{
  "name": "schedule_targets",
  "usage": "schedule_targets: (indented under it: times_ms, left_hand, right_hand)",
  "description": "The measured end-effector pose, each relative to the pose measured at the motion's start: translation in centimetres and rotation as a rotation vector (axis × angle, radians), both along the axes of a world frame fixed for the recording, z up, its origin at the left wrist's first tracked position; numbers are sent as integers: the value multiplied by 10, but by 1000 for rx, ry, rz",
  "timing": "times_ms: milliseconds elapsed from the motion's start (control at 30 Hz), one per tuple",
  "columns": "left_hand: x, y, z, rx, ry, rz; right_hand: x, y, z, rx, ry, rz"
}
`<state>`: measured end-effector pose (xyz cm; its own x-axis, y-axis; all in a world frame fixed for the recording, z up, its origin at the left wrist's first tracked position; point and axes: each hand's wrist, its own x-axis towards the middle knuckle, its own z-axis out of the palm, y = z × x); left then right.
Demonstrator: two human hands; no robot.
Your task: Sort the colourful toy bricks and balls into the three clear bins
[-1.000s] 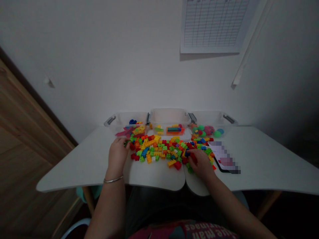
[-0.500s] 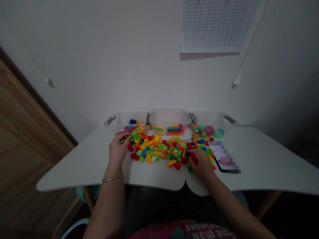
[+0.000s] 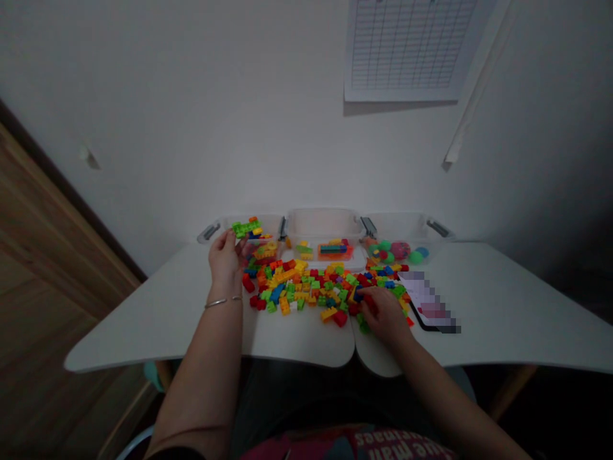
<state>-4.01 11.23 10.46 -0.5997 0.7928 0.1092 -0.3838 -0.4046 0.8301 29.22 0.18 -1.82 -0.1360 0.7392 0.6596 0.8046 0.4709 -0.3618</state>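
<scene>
My left hand (image 3: pixel 225 259) is raised above the left end of the pile, closed on a green building block (image 3: pixel 245 228) with small orange and yellow pieces on it. It holds the block in front of the left clear bin. Low over the right part of the heap of building blocks (image 3: pixel 301 287), my right hand (image 3: pixel 384 314) has its fingers curled. A red building block (image 3: pixel 369 301) shows between its thumb and fingers, partly hidden. Touching or close to those fingertips is a blue building block (image 3: pixel 358 294); which of these I cannot tell.
Behind the heap stand a left clear bin (image 3: pixel 225 250), a middle clear bin (image 3: pixel 323 220) and a right clear bin (image 3: pixel 402 223), with coloured toys inside. A phone (image 3: pixel 426 300) lies right of my right hand on the white table (image 3: pixel 158 313). Its front edge is near me.
My left hand has lifted the green block up from the left end of the heap. My right hand stays in nearly the same place.
</scene>
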Motion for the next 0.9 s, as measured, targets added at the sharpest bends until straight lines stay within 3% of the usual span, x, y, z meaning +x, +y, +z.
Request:
schedule_targets:
  times_ms: [200, 367, 500, 600, 733, 900]
  left_hand:
    - [-2, 29, -7, -75, 214, 131]
    - [-18, 44, -15, -221, 535, 120]
    - [-23, 41, -16, -406, 806, 59]
    - [-22, 36, -14, -489, 995, 113]
    - [-19, 30, -8, -528, 1164, 107]
    - [-18, 20, -2, -490, 1200, 34]
  right_hand:
    - [0, -1, 1, -7, 15, 4]
    - [-1, -2, 2, -13, 12, 19]
    - [-2, -1, 1, -14, 14, 23]
    - [-2, -1, 1, -9, 14, 22]
    - [-1, -1, 2, -7, 6, 20]
    - [-1, -1, 2, -1, 15, 26]
